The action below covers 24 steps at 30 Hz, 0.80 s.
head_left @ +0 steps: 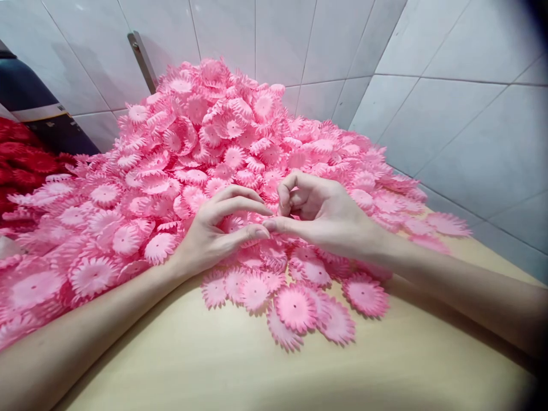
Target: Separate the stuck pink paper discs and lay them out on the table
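My left hand [220, 225] and my right hand [321, 214] meet at the fingertips over the front of a big heap of pink fringed flower-petal discs [209, 137]. The left thumb and index finger come together around the tip of the right thumb. On the right, the index and other fingers curl in towards the palm above the stretched thumb. Anything held at the meeting fingertips is too small or hidden to make out. Just below the hands, several loose petal discs [295, 307] with small centre holes lie on the pale wooden table [192, 354].
Red petal pieces [25, 165] are piled at the far left beside a dark cylindrical container [29, 91]. A metal strip [142, 60] leans against the white tiled wall [282, 40] behind the heap. Another tiled wall [466, 131] borders the table on the right.
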Each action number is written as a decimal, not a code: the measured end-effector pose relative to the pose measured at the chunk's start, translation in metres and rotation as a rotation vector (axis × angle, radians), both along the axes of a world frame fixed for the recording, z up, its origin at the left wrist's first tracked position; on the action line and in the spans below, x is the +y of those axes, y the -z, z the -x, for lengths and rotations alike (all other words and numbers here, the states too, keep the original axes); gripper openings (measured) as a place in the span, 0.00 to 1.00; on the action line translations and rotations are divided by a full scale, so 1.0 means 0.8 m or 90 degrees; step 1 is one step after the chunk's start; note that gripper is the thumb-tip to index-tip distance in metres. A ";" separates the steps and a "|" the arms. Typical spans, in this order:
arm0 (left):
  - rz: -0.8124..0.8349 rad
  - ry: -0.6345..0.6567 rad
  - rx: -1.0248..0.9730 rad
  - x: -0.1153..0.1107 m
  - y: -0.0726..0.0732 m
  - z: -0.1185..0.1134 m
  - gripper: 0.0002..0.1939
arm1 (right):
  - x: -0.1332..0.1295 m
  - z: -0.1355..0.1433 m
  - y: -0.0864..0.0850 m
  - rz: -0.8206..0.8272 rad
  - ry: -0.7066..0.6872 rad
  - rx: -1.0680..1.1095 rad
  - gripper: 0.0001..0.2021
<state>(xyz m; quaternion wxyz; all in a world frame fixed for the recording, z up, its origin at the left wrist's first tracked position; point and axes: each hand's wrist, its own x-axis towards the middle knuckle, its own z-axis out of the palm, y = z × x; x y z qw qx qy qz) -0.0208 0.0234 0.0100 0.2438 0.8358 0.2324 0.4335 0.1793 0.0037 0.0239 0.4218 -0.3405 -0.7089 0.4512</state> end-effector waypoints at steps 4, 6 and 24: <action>0.033 0.014 -0.004 0.001 0.000 0.001 0.10 | 0.000 -0.001 0.003 0.006 -0.002 0.003 0.16; 0.035 0.016 -0.002 0.001 0.000 0.002 0.11 | -0.001 -0.002 0.004 0.003 0.001 -0.004 0.17; 0.012 0.028 0.031 0.000 0.000 0.001 0.07 | -0.002 0.000 0.006 -0.062 0.012 -0.066 0.14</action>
